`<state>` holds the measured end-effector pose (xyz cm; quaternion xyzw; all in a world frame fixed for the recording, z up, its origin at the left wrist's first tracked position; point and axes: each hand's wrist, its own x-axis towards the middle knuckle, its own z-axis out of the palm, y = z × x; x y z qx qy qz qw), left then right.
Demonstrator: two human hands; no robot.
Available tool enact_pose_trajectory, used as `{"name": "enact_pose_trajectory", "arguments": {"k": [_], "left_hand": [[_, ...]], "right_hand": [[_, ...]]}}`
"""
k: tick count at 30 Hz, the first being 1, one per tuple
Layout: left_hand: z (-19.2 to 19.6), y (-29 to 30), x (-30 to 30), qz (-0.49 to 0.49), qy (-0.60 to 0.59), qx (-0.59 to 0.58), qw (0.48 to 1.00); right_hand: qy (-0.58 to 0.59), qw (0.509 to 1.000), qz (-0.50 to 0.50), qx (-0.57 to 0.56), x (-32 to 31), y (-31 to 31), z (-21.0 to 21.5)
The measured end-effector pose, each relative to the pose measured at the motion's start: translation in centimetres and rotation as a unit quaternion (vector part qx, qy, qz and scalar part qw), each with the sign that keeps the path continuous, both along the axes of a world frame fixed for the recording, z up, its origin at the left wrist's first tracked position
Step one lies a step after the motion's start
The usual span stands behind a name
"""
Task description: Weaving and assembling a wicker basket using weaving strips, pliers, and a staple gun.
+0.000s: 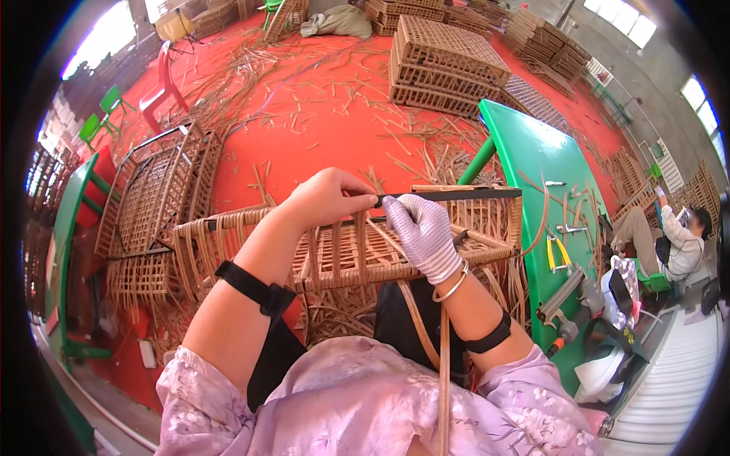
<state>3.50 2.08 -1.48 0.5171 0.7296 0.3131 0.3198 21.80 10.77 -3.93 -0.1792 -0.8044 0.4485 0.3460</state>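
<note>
In the head view, the wicker basket [357, 281] stretches crosswise above the knees, a black bar [479, 194] along its far edge. At that edge, the bare left hand [327, 199] pinches the bar between thumb and forefinger; the gloved right hand [423, 234] curls just beside it, its exact grip hidden. To work this edge well, I would steady the bar with one hand and keep any strip flat and taut with the other. The bar looks smooth and straight, the basket ribbed and open-meshed; a flat tan strip [445, 365] hangs on the basket's near side, the knitted glove finely ridged.
</note>
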Motion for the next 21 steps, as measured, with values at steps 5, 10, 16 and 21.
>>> {"name": "enact_pose_trajectory", "arguments": {"k": [5,10,16,21], "left_hand": [[-0.5,-0.2,-0.2,-0.002,0.004,0.005,1.000],[-0.6,-0.2,-0.3,-0.016,0.039,0.010,0.999],[1.3,-0.3,0.8,-0.002,0.027,-0.010,1.000],[-0.3,-0.4,0.0,0.001,0.014,0.034,0.999]], "right_hand": [[-0.140,0.976,0.045,0.162,0.7,0.2,1.4],[-0.110,0.975,-0.034,0.189,1.9,1.2,2.4],[-0.303,0.935,-0.060,0.173,0.0,2.1,4.7],[-0.186,0.980,0.034,0.063,-3.0,2.4,1.9]]}}
